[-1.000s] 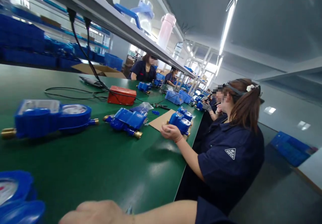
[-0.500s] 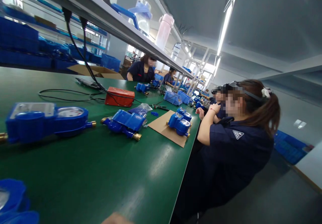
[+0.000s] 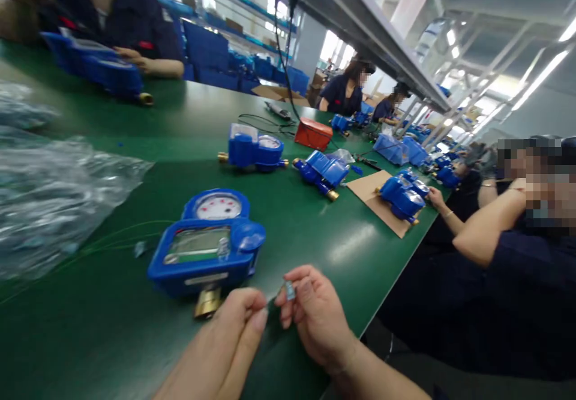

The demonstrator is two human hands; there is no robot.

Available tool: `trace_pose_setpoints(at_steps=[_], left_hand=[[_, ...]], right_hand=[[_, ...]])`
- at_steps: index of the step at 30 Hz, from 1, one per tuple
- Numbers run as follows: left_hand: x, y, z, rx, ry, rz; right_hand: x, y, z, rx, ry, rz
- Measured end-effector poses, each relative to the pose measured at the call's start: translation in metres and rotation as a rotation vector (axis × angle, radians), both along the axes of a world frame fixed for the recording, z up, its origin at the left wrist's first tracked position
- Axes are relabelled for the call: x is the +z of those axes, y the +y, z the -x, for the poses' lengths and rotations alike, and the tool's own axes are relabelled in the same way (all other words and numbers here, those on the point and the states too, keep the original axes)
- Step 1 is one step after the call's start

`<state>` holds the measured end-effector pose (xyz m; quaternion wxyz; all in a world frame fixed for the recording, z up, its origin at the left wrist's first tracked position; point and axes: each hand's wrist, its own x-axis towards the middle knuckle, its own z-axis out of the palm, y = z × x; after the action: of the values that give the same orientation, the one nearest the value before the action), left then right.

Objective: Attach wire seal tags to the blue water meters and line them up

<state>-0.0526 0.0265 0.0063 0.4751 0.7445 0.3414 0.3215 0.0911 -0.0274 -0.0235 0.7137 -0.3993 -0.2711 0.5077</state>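
Note:
My right hand (image 3: 315,310) pinches a small translucent pale-blue seal (image 3: 289,291) between thumb and fingers, above the green table (image 3: 324,250). Close beside it, the thumb and forefinger of my left hand (image 3: 238,322) are pressed together on what looks like a thin wire (image 3: 270,300) running toward the seal; it is blurred. Just beyond my left hand lies a blue water meter (image 3: 202,274) with a round dial, a display window and a brass end fitting (image 3: 207,303) toward me. A similar small clear piece (image 3: 139,248) lies left of that meter near thin green wires (image 3: 112,235).
Clear plastic bags (image 3: 58,196) lie at left. More blue meters (image 3: 254,148) stand farther back, one on a cardboard sheet (image 3: 366,187). A red box (image 3: 314,134) with cables sits behind them. Co-workers sit across the table and at right; a shelf (image 3: 382,34) hangs overhead.
My view has swung left and down. Both my hands now show in front of the near meter; before, only a blurred bit of skin showed at the bottom edge.

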Motion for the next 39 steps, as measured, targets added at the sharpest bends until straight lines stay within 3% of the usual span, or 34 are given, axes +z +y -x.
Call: trace_pose_setpoints(at_steps=[4,13,24,32,39], left_hand=[[0.001,-0.007,0.002,-0.137,0.081,0.035],[0.006,-0.011,0.001,-0.099,-0.022,0.160],[0.007,-0.014,0.001,-0.100,0.038,-0.039],[0.002,-0.017,0.000,-0.055,0.096,-0.117],[0.000,-0.021,0.002,-0.058,0.137,-0.186]], right_hand=[[0.005,-0.008,0.007,0.049,0.010,-0.016],[0.001,-0.015,0.009,0.109,-0.115,-0.030],[-0.002,-0.018,0.011,0.134,-0.150,-0.029],[0.008,-0.018,0.015,0.073,-0.166,-0.038],[0.006,-0.021,0.017,0.019,-0.246,-0.070]])
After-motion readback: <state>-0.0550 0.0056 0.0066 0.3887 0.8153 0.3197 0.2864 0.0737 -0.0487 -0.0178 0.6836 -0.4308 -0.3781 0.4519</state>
